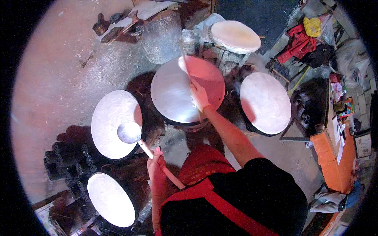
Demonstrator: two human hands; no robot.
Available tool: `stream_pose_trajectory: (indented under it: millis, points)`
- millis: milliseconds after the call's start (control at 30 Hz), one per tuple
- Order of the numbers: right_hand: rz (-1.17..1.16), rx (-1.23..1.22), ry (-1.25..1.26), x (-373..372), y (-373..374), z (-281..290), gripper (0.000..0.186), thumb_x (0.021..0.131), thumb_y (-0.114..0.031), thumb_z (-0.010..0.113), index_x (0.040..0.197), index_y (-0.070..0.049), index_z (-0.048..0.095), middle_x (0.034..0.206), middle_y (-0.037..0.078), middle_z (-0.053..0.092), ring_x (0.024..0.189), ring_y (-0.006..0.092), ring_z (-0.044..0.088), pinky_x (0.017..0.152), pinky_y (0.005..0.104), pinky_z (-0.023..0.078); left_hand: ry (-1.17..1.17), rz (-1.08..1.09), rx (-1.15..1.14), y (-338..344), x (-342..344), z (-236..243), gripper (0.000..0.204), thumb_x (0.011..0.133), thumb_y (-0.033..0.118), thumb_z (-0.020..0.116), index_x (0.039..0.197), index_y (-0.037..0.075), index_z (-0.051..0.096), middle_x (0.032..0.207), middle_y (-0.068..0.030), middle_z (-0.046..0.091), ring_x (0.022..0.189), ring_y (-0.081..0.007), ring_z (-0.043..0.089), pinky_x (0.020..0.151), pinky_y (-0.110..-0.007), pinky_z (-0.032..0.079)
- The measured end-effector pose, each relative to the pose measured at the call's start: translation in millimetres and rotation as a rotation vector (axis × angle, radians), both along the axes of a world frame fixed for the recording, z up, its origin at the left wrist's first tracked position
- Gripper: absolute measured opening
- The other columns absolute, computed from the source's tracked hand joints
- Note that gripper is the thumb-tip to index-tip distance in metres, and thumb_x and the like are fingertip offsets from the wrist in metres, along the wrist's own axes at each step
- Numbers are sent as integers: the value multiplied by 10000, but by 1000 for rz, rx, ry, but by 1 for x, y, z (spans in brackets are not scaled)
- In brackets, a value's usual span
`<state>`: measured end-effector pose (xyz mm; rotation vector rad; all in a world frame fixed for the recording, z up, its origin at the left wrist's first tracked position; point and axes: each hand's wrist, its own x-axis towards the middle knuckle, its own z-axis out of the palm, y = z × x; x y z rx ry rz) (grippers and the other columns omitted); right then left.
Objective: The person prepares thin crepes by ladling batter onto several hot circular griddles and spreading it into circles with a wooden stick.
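Over round griddles, left hand (155, 162) grips a ladle (129, 132); right hand (199, 95) clasps a half-hidden spreader stick (185, 63).

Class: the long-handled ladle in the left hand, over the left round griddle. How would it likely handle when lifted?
The ladle probably stays stiff: its handle runs straight. Likely bowl-heavy, since the left hand grips far from the bowl. Tilting it could spill any contents.

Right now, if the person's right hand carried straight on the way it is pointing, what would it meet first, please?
The right hand holds a thin stick over the middle round griddle and points up the picture. Going straight on, it would probably first meet the pale round disc beyond the griddle's far rim, though depth is unclear.
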<state>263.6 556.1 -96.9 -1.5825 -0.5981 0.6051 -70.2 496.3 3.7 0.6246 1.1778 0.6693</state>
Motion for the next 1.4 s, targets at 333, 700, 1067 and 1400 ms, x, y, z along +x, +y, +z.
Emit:
stream_pose_trajectory:
  millis: [333,700,1067,1400]
  points:
    - [-213,-168,-110,-25,-126,4,409,930,-223,473,1326,-123,485,1014,85,597,835,194,579,715,292,436,-155,109,-221,-15,-24,-30,216,851,270,662,798,92,552,582,43,458,435,-74,381,406,-211,294]
    - [298,-182,102,0,-28,47,362,940,-252,493,1292,-173,530,614,-13,455,415,98,415,356,267,346,-307,122,-153,-53,-7,-59,199,877,175,599,1025,53,547,879,-20,611,676,-104,528,610,-227,454]
    - [402,-161,309,58,-96,55,349,948,-198,513,1293,-153,536,577,-94,393,413,27,330,362,195,266,-250,455,-260,-102,43,-26,112,878,156,604,851,63,548,661,-14,539,567,-115,506,546,-249,426]
    - [917,-391,423,145,-106,82,359,961,-203,480,1319,-205,504,508,-85,328,339,40,276,291,203,232,-159,472,-288,-126,70,-25,155,839,210,633,923,82,614,868,-26,643,831,-173,612,741,-295,465]
